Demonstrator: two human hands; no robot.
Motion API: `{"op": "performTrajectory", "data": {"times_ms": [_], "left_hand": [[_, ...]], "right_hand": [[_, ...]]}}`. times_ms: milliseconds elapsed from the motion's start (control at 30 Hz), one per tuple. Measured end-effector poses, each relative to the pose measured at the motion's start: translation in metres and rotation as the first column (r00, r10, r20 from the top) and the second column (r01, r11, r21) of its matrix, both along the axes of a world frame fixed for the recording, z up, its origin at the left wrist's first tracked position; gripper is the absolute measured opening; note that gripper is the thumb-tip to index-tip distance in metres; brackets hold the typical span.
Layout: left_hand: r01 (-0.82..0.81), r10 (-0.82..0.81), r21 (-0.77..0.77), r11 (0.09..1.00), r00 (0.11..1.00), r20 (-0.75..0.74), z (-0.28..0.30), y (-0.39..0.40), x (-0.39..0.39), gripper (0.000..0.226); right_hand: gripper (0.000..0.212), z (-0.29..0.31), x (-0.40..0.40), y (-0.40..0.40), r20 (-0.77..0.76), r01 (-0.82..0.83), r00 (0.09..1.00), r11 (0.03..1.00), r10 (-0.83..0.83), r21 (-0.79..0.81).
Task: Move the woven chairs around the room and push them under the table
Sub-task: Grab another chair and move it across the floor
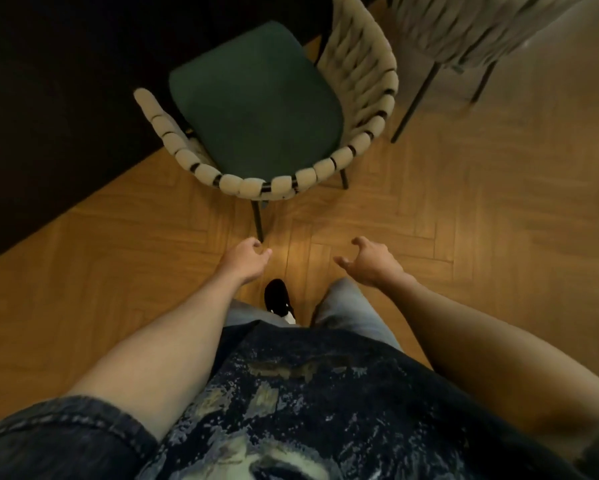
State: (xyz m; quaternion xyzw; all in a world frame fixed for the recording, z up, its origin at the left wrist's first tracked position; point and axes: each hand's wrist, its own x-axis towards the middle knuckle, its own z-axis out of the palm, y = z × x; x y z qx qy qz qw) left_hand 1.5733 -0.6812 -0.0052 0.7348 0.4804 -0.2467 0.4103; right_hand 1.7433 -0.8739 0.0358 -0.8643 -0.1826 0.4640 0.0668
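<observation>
A woven chair (356, 88) with a beige padded back, thin black legs and a dark green seat cushion stands just ahead of me, its front tucked partly under the dark table (48, 81) at the upper left. My left hand (247, 258) and my right hand (367, 261) hover in the air short of the chair's curved back. Their fingers are loosely curled and hold nothing. Neither hand touches the chair. A second woven chair (464, 26) stands at the upper right, seen only in part.
The floor (464, 202) is light herringbone wood. My legs in jeans and one black shoe (279, 299) show below the hands. The second chair's black legs (415, 102) slant down close to the first chair's right side.
</observation>
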Motion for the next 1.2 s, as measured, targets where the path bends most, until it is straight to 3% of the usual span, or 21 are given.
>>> {"op": "performTrajectory", "data": {"times_ms": [167,267,400,533,633,767,933,1067,1200], "left_hand": [[-0.202,0.202,-0.034,0.979,0.979,0.007,-0.001,0.033,0.045,0.049],[-0.461,0.466,-0.127,0.879,0.885,0.016,-0.006,0.043,0.071,0.054],[-0.803,0.839,-0.347,0.485,0.539,-0.076,-0.016,0.048,0.105,0.068],[-0.874,0.959,-0.466,0.14,0.237,-0.155,-0.026,0.048,0.13,0.063],[-0.865,0.989,-0.501,-0.036,0.043,-0.144,-0.034,0.053,0.141,0.051],[-0.84,0.977,-0.505,-0.202,-0.135,-0.165,-0.049,0.069,0.143,0.054],[-0.863,0.965,-0.446,-0.237,-0.157,-0.209,-0.056,0.08,0.148,0.044],[-0.89,0.963,-0.381,-0.251,-0.188,-0.195,-0.057,0.081,0.151,0.029],[-0.906,0.97,-0.366,-0.215,-0.155,-0.187,-0.054,0.085,0.146,0.012]], "right_hand": [[0.065,-0.002,0.061,0.059,-0.006,-0.038,0.999,0.999,0.038,0.037],[0.063,-0.011,0.097,0.085,-0.036,0.01,0.999,0.997,-0.007,0.073],[0.079,-0.039,0.151,0.104,-0.114,0.339,0.937,0.939,-0.331,0.063],[0.078,-0.064,0.197,0.116,-0.267,0.647,0.729,0.762,-0.631,-0.034],[0.068,-0.077,0.219,0.129,-0.398,0.753,0.582,0.655,-0.709,-0.065],[0.048,-0.088,0.239,0.149,-0.443,0.865,0.417,0.496,-0.794,-0.074],[0.045,-0.093,0.259,0.157,-0.51,0.913,0.286,0.392,-0.811,-0.112],[0.036,-0.093,0.265,0.158,-0.464,0.912,0.309,0.397,-0.83,-0.103],[0.031,-0.093,0.256,0.152,-0.47,0.924,0.299,0.375,-0.831,-0.075]]}}
